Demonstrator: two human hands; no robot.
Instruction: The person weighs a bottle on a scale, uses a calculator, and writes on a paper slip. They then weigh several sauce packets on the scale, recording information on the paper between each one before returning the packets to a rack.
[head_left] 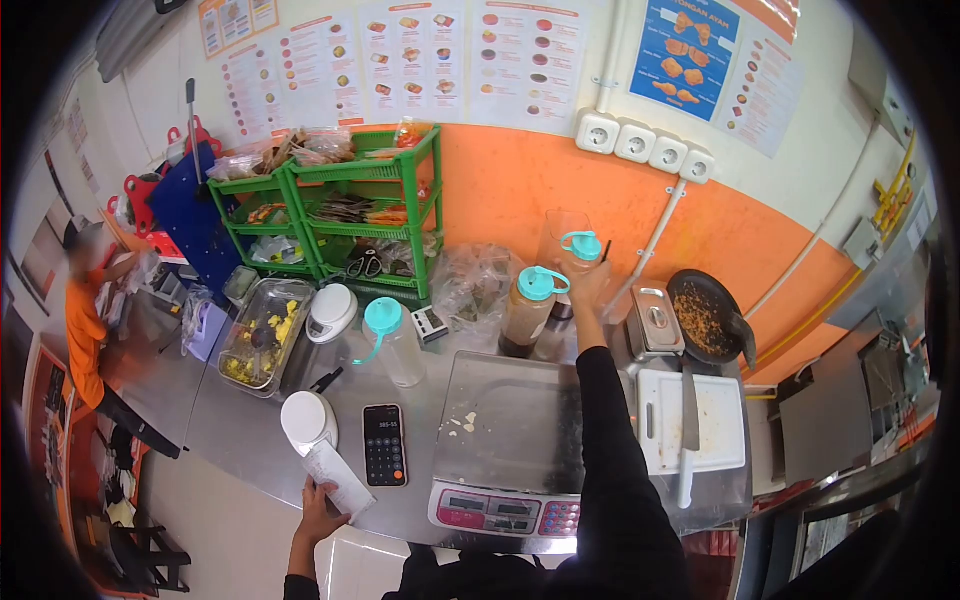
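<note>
Head view: the right hand [590, 283] reaches far forward, fingers closed around a bottle with a teal cap [581, 250], a second teal-capped bottle [527, 310] just to its left. The left hand [318, 510], near the body, grips a folded paper [338, 478] beside a calculator [384, 445]; the scale [510, 440] lies between the hands.

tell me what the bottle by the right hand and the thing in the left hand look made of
The bottle that the right hand reaches looks like clear plastic with a matte teal plastic cap. The cup in the left hand looks like thin whitish plastic or paper; too blurred to tell.
</note>
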